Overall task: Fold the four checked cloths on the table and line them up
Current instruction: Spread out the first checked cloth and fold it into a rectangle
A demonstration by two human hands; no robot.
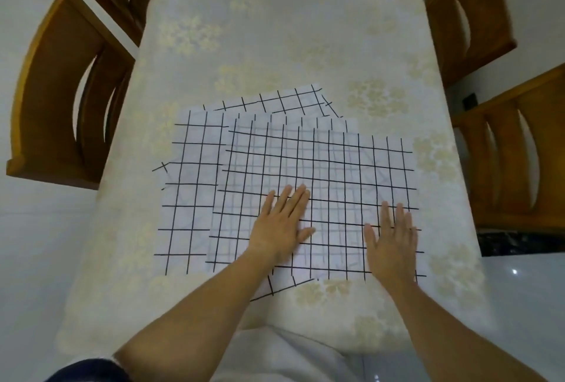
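I noted left hand (282, 222) and right hand (393, 241) flat, fingers straight, resting on the top checked cloth (336, 161). It lay unfolded, overlapping the other checked cloths (189, 198) on the table (275, 29).

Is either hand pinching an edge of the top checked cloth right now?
No, the left hand and the right hand both lie flat, fingers straight, on the top checked cloth, well inside its edges.

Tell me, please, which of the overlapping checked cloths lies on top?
The rightmost cloth, under the left hand and right hand: its grid runs unbroken, while the others only peek out from beneath it.
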